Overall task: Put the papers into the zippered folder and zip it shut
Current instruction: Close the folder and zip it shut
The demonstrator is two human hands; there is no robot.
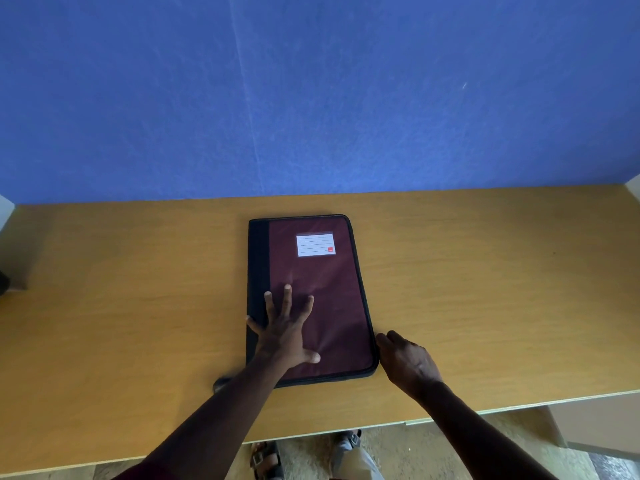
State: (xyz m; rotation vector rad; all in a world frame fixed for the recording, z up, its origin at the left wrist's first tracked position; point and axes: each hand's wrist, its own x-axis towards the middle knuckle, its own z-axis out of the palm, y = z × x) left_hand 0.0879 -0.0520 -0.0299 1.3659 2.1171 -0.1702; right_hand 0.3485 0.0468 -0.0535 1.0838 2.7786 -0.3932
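Note:
A maroon zippered folder (322, 282) with a black spine and a white label lies closed and flat on the wooden desk (467, 289). My left hand (285, 329) presses flat on its near left part, fingers spread. My right hand (405, 362) sits at the folder's near right edge, fingers curled and pinched against the zipper track; the zipper pull itself is hidden by the fingers. No papers are in view.
A blue panel (311, 98) rises behind the desk. White side walls stand at the far left (5, 213) and far right. The desk's front edge runs just below my forearms, with sandalled feet (266, 459) on the floor beneath.

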